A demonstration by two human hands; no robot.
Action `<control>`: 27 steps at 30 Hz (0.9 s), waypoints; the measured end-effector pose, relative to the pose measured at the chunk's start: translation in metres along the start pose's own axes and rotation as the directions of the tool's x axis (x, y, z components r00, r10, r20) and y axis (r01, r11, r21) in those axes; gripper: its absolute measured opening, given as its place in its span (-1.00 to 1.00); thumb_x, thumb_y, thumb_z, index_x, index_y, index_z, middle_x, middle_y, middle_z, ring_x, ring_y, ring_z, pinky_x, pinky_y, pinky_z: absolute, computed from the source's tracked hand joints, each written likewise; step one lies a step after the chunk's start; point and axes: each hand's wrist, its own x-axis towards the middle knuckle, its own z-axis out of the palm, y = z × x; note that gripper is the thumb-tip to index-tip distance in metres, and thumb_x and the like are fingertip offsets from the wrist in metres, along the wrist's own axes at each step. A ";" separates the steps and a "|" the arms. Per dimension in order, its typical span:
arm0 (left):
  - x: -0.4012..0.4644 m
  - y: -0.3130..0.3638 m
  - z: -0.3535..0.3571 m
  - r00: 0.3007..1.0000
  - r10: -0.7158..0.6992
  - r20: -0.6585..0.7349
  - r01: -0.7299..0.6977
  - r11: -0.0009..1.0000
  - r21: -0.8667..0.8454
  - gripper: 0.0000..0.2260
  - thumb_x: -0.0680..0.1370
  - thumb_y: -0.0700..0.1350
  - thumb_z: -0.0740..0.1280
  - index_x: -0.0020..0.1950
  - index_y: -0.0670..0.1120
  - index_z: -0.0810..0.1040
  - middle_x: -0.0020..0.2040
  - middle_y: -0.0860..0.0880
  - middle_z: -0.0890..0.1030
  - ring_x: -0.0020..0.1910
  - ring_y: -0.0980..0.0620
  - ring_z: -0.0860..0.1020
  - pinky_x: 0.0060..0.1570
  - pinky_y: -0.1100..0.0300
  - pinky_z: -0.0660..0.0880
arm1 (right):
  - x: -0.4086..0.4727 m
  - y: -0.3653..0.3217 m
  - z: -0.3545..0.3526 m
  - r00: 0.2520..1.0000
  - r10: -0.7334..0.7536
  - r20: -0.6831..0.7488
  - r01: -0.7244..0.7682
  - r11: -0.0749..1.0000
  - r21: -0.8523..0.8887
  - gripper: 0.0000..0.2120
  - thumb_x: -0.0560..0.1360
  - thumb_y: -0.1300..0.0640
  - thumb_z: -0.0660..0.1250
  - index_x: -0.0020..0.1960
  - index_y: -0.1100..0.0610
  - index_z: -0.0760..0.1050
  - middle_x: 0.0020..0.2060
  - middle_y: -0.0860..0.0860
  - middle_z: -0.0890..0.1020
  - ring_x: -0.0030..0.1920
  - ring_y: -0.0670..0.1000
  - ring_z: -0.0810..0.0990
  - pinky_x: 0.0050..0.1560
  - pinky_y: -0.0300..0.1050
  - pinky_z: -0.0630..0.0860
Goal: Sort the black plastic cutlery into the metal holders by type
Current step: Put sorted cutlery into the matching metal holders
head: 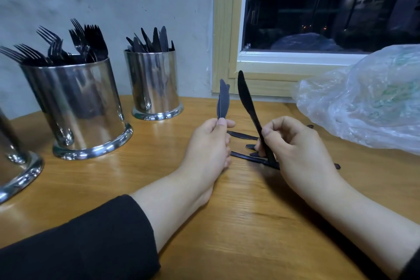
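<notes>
Knives held upright in both hands, knife holder far left.

The left hand (210,141) pinches stacked knives (223,100); the right hand (293,145) is curled round one knife (247,102). Thin pinches could slip on the way to the knife holder (154,84), or the fork holder (77,102) could be chosen.

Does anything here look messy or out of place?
Nothing looks damaged or spilled. A few loose knives lie scattered on the wooden table between the hands, not yet sorted. The forks in the nearer holder splay at untidy angles. A crumpled plastic bag sits at the right.
</notes>
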 end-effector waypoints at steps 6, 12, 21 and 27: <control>-0.007 -0.005 0.019 0.999 0.031 0.036 -0.031 0.999 -0.022 -0.73 0.68 0.09 0.28 0.04 -0.11 0.58 -0.39 0.05 0.43 -0.49 0.10 0.32 -0.47 0.19 0.28 | -0.003 0.003 0.009 0.992 -0.093 0.089 0.102 0.989 -0.104 -0.89 0.59 0.12 0.36 -0.12 0.02 0.57 -0.29 -0.11 0.69 -0.26 -0.12 0.62 -0.20 -0.30 0.46; -0.001 -0.003 0.012 0.997 0.067 -0.024 -0.066 0.998 0.015 -0.76 0.72 -0.01 0.21 -0.01 -0.11 0.56 -0.36 0.00 0.44 -0.41 0.04 0.42 -0.46 0.20 0.37 | 0.004 0.011 -0.006 0.967 -0.221 0.128 0.247 0.933 -0.261 -0.89 0.59 0.07 0.37 -0.10 0.00 0.62 -0.30 -0.16 0.63 -0.22 -0.20 0.55 -0.19 -0.37 0.41; 0.016 -0.003 0.007 0.990 0.127 0.061 -0.133 0.985 0.110 -0.82 0.70 0.05 0.24 0.10 0.00 0.57 -0.37 0.07 0.36 -0.45 0.08 0.30 -0.48 0.18 0.24 | 0.060 0.059 -0.057 0.966 0.045 0.253 0.159 0.672 -0.723 -0.63 0.65 0.21 0.21 0.44 0.03 0.47 0.35 -0.03 0.52 0.32 0.04 0.49 0.17 -0.24 0.30; 0.010 -0.008 0.006 0.994 0.037 0.101 -0.047 0.994 0.100 -0.82 0.72 -0.06 0.21 0.11 0.00 0.62 -0.28 0.01 0.39 -0.39 0.09 0.34 -0.41 0.19 0.31 | 0.063 0.064 -0.056 0.955 0.055 0.290 0.185 0.654 -0.734 -0.71 0.65 0.17 0.24 0.32 0.03 0.58 0.23 -0.08 0.55 0.21 0.01 0.53 0.25 -0.13 0.41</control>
